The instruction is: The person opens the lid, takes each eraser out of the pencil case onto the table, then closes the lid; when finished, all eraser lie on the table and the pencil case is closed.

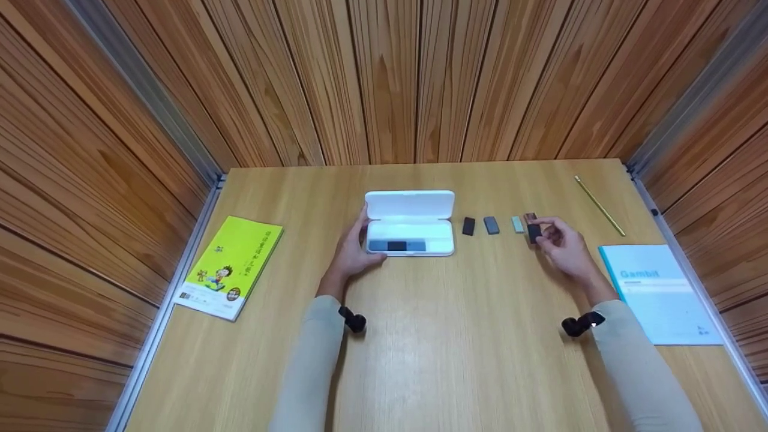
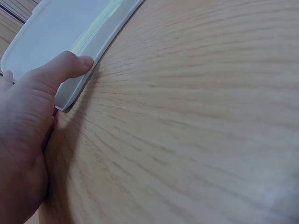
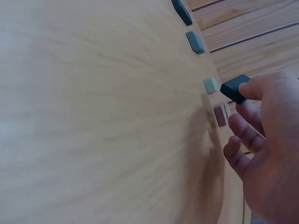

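From my remote post I record, at far left of the counter [image 1: 450, 360], a yellow-green book [image 1: 237, 258]. Next, the left grip [image 1: 353, 251] holds the left end of a white case [image 1: 442, 232], thumb against its front edge, lid [image 1: 410, 204] open. Dark contents [image 1: 415, 245] lie along its front; their number I cannot determine. Risk: uneven thumb pressure could slide or turn the case. Rightward, a black block [image 1: 468, 226], a grey block [image 1: 491, 225] and a pale green block [image 1: 518, 225] stand in a row. A reddish-brown block [image 1: 530, 216] follows, near the right grip [image 1: 565, 247], which pinches a dark block [image 1: 534, 234], seemingly off the counter. I judge this hold the weaker: only fingertips bear it, so a slip would drop it, and the free fingers could knock the reddish-brown block. Beyond lie a gold pencil [image 1: 600, 206] and a blue notebook [image 1: 666, 306]; an outward swing of the right sleeve [image 1: 642, 366] could nudge the notebook.
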{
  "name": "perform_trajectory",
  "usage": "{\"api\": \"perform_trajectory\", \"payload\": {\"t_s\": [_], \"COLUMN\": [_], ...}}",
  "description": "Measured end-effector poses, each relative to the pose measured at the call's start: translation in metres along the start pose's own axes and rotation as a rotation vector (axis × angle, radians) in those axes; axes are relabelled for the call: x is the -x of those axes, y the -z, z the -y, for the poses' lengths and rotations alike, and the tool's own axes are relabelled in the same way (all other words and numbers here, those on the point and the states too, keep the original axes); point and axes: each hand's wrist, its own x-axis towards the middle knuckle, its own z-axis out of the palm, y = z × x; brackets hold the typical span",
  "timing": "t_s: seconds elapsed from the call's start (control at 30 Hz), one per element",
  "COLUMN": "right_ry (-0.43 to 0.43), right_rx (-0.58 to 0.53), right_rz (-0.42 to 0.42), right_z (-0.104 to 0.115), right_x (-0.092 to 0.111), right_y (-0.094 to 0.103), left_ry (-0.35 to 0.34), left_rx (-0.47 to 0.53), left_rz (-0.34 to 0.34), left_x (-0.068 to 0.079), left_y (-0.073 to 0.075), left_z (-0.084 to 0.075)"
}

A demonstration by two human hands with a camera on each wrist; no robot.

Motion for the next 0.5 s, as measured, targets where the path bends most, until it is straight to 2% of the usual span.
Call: {"api": "perform_trajectory", "payload": {"t_s": [0.27, 0.5], "right_ry": [0.029, -0.003], "right_rx": [0.043, 0.104], "right_rz": [0.072, 0.073], "right_z": [-0.011, -0.016], "right_x": [0.005, 0.004], "right_y": [0.012, 0.012], "left_ry": [-0.041, -0.032], "left_rx": [0.012, 0.019], "left_rz": [0.002, 0.001], "left_x": [-0.001, -0.001], "left_y": [0.000, 0.000], "left_z": [0.002, 0.003]}}
